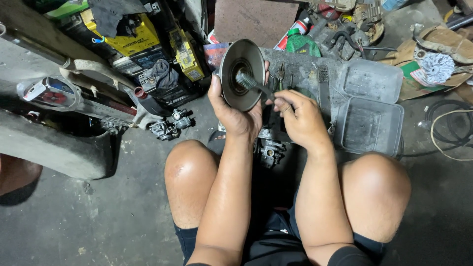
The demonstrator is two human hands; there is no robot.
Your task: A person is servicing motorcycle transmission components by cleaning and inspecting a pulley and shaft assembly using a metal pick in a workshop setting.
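My left hand (235,111) grips a round dark metal disc (240,69) with a hollow centre hub, holding it upright by its lower edge above the floor. My right hand (301,118) pinches the handle of a small brush (252,83), whose bristle head touches the hub of the disc. Both hands are raised in front of my bare knees. Below them lies a carburettor-like metal part (270,151), partly hidden by my arms.
Two grey plastic trays (370,125) sit to the right, a wire brush (323,81) and pliers (281,74) behind the hands. Small engine parts (172,123) lie left, near yellow batteries (185,51). Cardboard, a rag and cables clutter the right.
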